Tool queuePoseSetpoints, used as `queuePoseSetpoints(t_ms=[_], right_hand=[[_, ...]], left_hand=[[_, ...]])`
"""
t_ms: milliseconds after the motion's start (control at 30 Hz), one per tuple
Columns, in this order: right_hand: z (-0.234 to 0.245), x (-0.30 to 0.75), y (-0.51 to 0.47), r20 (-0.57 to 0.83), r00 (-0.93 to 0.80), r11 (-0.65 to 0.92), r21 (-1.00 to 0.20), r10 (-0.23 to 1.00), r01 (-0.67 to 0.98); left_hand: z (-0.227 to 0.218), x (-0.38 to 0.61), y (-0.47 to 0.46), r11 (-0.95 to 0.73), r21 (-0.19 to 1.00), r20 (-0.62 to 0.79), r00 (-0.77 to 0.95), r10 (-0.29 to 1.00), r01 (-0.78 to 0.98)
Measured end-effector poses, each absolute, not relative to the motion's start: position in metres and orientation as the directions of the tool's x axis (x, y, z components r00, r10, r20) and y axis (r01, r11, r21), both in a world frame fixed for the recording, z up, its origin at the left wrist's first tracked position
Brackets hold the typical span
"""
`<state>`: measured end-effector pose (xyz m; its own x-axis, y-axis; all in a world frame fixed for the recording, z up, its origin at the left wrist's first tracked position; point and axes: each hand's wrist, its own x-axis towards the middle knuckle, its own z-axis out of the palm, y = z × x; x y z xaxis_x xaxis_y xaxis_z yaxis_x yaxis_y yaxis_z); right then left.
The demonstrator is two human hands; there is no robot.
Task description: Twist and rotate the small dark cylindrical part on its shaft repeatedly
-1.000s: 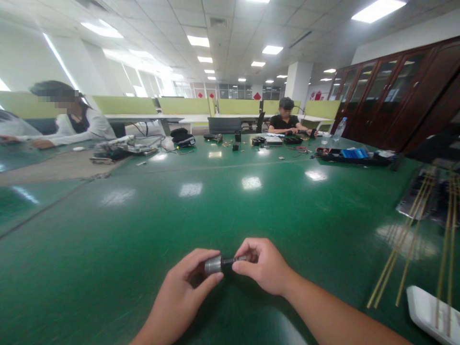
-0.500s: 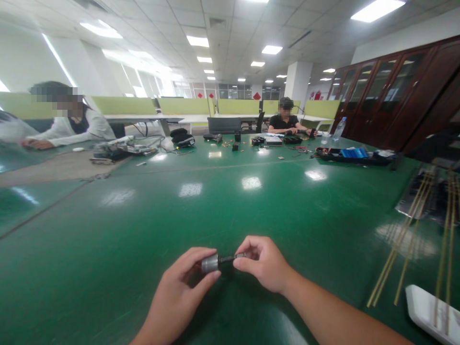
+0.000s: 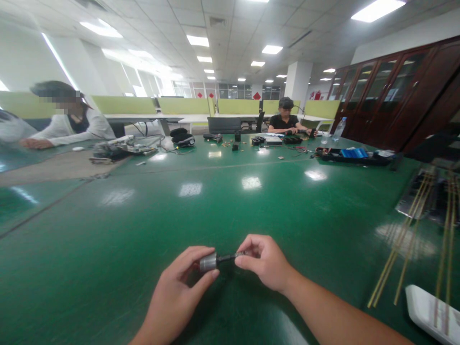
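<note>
My left hand [image 3: 176,297] pinches a small grey metal cylinder [image 3: 208,262] between thumb and fingers, just above the green table [image 3: 143,220]. A thin dark shaft [image 3: 227,258] sticks out of the cylinder to the right. My right hand [image 3: 264,262] is closed on the far end of that shaft with fingertips and thumb. Both hands hold the piece level near the table's front edge.
Several thin yellow rods [image 3: 406,244] lie at the right over a dark tray [image 3: 419,196], with a white object [image 3: 431,311] at the lower right. Two people sit at the far side among tools and cables [image 3: 122,149]. A black tray [image 3: 354,157] lies at the back right.
Both hands with the cylinder and shaft have drifted slightly left and up. My grips on both ends are unchanged.
</note>
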<state>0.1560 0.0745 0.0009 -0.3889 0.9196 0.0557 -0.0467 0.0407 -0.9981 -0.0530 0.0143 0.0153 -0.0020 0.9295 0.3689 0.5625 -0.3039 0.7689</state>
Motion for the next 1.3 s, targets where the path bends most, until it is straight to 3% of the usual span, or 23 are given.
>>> queuePoseSetpoints(t_ms=[1067,1167,1300], right_hand=[[-0.0019,0.1563,0.0775,0.030,-0.366,-0.025,-0.989,0.930,-0.145],[0.0001,0.1563,0.0784,0.016,-0.357,-0.089,-0.957,0.934,-0.278],[0.0004,0.1564,0.0839,-0.044,-0.295,-0.212,-0.796,0.955,-0.567]], left_hand=[[0.0103,-0.0560,0.0148,-0.259,0.816,0.319,-0.029,0.947,0.517],[0.0121,-0.0558,0.0149,-0.239,0.827,0.306,-0.050,0.951,0.509],[0.0159,-0.0551,0.0153,-0.163,0.845,0.258,-0.122,0.958,0.510]])
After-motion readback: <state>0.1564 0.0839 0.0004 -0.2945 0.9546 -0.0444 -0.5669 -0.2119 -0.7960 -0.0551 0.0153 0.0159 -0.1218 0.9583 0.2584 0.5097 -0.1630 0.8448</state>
